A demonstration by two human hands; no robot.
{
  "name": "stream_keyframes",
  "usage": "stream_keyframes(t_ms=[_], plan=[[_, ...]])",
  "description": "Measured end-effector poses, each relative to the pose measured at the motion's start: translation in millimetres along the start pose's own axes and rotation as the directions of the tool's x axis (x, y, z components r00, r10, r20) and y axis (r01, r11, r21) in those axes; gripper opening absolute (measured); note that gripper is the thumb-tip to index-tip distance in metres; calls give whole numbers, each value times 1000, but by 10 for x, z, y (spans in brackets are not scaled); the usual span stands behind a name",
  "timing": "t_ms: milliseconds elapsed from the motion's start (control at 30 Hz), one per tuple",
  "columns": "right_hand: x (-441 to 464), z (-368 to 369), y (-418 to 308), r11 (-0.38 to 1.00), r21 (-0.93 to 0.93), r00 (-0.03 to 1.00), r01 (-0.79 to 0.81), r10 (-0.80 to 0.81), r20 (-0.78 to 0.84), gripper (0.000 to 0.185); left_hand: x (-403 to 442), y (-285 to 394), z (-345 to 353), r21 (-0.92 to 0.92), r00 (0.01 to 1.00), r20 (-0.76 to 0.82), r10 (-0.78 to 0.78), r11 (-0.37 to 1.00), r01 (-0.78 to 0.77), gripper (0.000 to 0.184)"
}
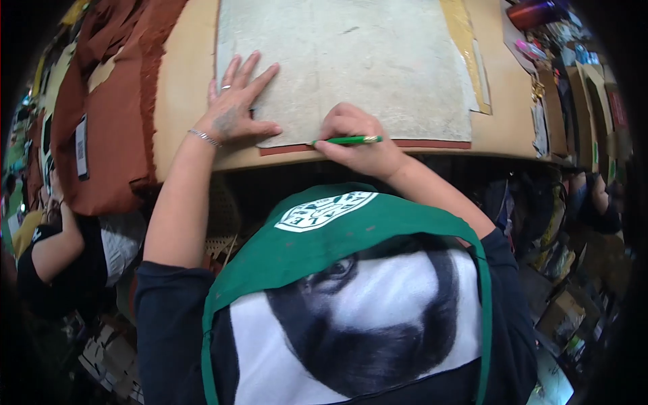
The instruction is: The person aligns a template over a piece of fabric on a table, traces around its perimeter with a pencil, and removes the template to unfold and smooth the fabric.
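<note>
- Left hand (236, 111): spread flat, left side of scuffed grey sheet (378, 61).
- Right hand (354, 128): gripping green pen (358, 140), sheet's near edge.
- Straight rust strip (432, 144) along table's (185, 67) near edge.
- Rumpled rust cloth (121, 121) left; bare tabletop between.

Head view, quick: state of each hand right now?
Left hand: open, spread on the pale sheet.
Right hand: closed, holding a green pen.
</note>
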State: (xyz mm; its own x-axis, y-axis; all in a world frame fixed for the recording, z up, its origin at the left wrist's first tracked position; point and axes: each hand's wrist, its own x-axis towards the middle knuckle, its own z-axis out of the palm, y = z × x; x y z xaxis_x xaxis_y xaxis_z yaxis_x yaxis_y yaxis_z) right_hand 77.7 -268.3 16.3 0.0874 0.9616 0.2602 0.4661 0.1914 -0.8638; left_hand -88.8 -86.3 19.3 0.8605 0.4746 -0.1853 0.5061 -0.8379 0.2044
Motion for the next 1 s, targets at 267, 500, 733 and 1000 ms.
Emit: stream_keyframes(t_ms=[267, 500, 733, 1000], plan=[[-1185, -2026, 349, 908, -115, 913, -403, 390, -121, 10, 19, 20, -46, 21, 999, 41, -1, 1000, 0, 106], [-1400, -2202, 126, 890, 292, 845, -351, 435, -311, 6, 38, -28, -10, -13, 999, 34, 28, 1000, -27, 109], [-1421, -1741, 299, 798, 527, 807, -293, 502, -312, 12, 96, 278, -228, -68, 1000, 22, 18, 998, -16, 90], [-1085, -1204, 94, 836, 330, 817, -438, 523, -243, 11, 547, 1439, -81, -115, 992, 5, 129, 985, -128, 65]])
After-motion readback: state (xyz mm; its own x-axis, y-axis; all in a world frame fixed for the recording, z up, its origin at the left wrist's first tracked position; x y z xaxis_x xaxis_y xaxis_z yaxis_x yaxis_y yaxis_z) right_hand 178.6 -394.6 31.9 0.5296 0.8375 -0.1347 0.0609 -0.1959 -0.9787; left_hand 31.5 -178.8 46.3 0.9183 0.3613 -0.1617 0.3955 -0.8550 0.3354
